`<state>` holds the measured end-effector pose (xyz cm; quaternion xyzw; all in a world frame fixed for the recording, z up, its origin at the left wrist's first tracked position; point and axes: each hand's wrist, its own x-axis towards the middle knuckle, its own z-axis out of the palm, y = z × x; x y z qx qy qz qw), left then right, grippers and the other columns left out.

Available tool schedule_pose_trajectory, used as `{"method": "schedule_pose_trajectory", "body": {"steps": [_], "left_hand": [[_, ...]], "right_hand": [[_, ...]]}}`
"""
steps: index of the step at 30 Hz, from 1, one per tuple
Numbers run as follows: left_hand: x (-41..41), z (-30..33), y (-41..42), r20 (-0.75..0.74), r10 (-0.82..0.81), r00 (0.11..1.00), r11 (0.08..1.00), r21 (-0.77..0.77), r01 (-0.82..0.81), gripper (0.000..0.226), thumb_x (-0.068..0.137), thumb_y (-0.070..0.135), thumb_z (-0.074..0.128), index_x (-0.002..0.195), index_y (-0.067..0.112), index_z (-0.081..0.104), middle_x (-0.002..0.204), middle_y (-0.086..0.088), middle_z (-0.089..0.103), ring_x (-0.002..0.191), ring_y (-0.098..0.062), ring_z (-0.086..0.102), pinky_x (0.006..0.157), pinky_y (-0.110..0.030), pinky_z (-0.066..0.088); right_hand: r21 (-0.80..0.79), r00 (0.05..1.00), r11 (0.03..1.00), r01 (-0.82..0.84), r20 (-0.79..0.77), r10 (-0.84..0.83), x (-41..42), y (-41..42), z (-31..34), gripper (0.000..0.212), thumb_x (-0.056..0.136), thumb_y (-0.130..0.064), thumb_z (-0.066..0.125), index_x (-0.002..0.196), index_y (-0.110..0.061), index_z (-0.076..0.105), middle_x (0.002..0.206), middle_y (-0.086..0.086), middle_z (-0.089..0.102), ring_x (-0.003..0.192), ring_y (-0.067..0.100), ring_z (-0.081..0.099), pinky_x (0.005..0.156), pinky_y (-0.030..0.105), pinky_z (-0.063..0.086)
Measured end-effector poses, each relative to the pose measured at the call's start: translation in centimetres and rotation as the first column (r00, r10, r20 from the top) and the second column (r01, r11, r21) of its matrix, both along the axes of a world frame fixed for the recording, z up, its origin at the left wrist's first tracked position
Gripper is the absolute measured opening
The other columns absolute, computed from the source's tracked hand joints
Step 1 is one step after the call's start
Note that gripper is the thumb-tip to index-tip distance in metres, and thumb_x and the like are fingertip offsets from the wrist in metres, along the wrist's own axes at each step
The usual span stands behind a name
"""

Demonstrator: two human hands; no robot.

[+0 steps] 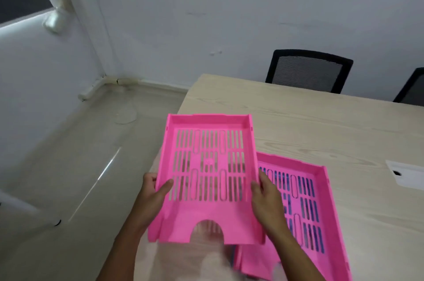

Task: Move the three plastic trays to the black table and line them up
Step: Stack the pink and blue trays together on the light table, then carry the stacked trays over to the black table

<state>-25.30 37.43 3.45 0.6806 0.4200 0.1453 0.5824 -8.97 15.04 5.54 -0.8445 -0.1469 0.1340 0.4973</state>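
You hold one tray by both long sides, its length running straight away from you.

Your left hand clamps the left wall of the bright pink slotted plastic tray, thumb pressed inside on the slotted floor, and your right hand grips the right wall the same way, so the tray hangs between your hands, clear of the pale wood-grain table and half out past its left edge. Its notched front points at you, its closed back wall away. A second pink slotted tray lies flat on the table just right of your right hand, seemingly with more beneath it. No black table shows here, so you will probably have to turn with the tray kept level between both hands.
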Motion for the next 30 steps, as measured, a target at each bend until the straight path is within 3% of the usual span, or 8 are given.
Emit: {"method": "schedule_pose_trajectory", "body": {"steps": [2, 7, 12, 16, 20, 22, 25, 30], "left_hand": [[2.4, 0.9, -2.9, 0.008, -0.084, 0.996, 0.996, 0.032, 0.084, 0.022, 0.094, 0.026, 0.066, 0.098, 0.021, 0.046, 0.093, -0.005, 0.067, 0.083, -0.027, 0.068, 0.078, -0.051, 0.054], [7.8, 1.2, -11.5, -0.017, -0.253, 0.967, 0.966, 0.053, 0.253, 0.025, 0.095, 0.03, 0.062, 0.101, 0.016, 0.042, 0.088, 0.0, 0.068, 0.073, -0.018, 0.068, 0.064, -0.038, 0.052], [9.6, 0.2, -16.8, -0.096, -0.351, 0.931, 0.935, 0.016, 0.354, 0.022, 0.1, 0.036, 0.052, 0.104, 0.02, 0.037, 0.089, -0.001, 0.071, 0.071, -0.015, 0.073, 0.058, -0.035, 0.059], [9.9, -0.2, -17.7, -0.115, -0.355, 0.928, 0.932, 0.033, 0.36, 0.019, 0.1, 0.036, 0.051, 0.1, 0.022, 0.038, 0.089, -0.003, 0.072, 0.069, -0.015, 0.074, 0.059, -0.037, 0.063], [9.9, -0.5, -18.1, -0.119, -0.325, 0.938, 0.938, 0.087, 0.336, 0.009, 0.102, 0.033, 0.044, 0.098, 0.026, 0.041, 0.082, -0.004, 0.072, 0.064, -0.014, 0.073, 0.055, -0.033, 0.06], [10.2, -0.6, -18.2, -0.11, -0.309, 0.945, 0.938, 0.125, 0.322, 0.008, 0.103, 0.029, 0.041, 0.096, 0.026, 0.042, 0.079, -0.005, 0.071, 0.063, -0.013, 0.07, 0.053, -0.031, 0.055], [10.8, -0.6, -18.5, -0.11, -0.331, 0.937, 0.93, 0.13, 0.344, 0.008, 0.104, 0.025, 0.04, 0.096, 0.024, 0.041, 0.077, -0.007, 0.071, 0.058, -0.009, 0.068, 0.049, -0.027, 0.05], [11.0, -1.3, -18.1, -0.129, -0.343, 0.93, 0.926, 0.121, 0.358, 0.006, 0.105, 0.025, 0.039, 0.102, 0.02, 0.04, 0.081, -0.008, 0.071, 0.07, -0.026, 0.072, 0.054, -0.034, 0.056]], "right_hand": [[-0.021, 0.998, 0.997, 0.07, -0.005, -0.07, 1.5, -3.9, 0.5, 0.038, 0.102, -0.003, 0.046, 0.137, -0.009, 0.06, 0.119, 0.009, 0.071, 0.103, 0.023, 0.065, 0.093, 0.038, 0.053], [-0.078, 0.969, 0.969, 0.233, -0.064, -0.238, 4.6, -13.6, 0.7, 0.038, 0.101, -0.003, 0.048, 0.135, -0.008, 0.062, 0.126, 0.013, 0.07, 0.114, 0.03, 0.066, 0.103, 0.049, 0.051], [-0.092, 0.957, 0.965, 0.245, -0.139, -0.256, 4.7, -19.1, 0.1, 0.037, 0.099, -0.005, 0.047, 0.099, -0.031, 0.074, 0.087, -0.004, 0.08, 0.083, 0.02, 0.075, 0.073, 0.043, 0.062], [-0.08, 0.951, 0.964, 0.254, -0.164, -0.264, 4.5, -20.3, -1.0, 0.032, 0.102, -0.01, 0.045, 0.104, -0.026, 0.072, 0.09, 0.001, 0.078, 0.082, 0.021, 0.075, 0.073, 0.047, 0.063], [-0.074, 0.945, 0.963, 0.261, -0.182, -0.27, 4.4, -21.0, -1.3, 0.035, 0.102, -0.011, 0.045, 0.103, -0.032, 0.072, 0.092, -0.003, 0.078, 0.083, 0.017, 0.074, 0.076, 0.047, 0.063], [-0.069, 0.944, 0.96, 0.272, -0.173, -0.28, 4.6, -21.4, -1.1, 0.037, 0.101, -0.01, 0.045, 0.108, -0.034, 0.072, 0.096, -0.008, 0.078, 0.086, 0.01, 0.074, 0.077, 0.042, 0.062], [-0.06, 0.943, 0.957, 0.285, -0.16, -0.291, 4.6, -21.9, -1.1, 0.042, 0.101, -0.008, 0.044, 0.115, -0.041, 0.066, 0.094, -0.023, 0.075, 0.083, -0.011, 0.069, 0.068, 0.02, 0.053], [-0.072, 0.938, 0.958, 0.277, -0.196, -0.286, 4.2, -21.3, -2.0, 0.04, 0.102, -0.008, 0.043, 0.128, -0.029, 0.065, 0.102, -0.016, 0.073, 0.091, -0.002, 0.069, 0.069, 0.015, 0.051]]}}
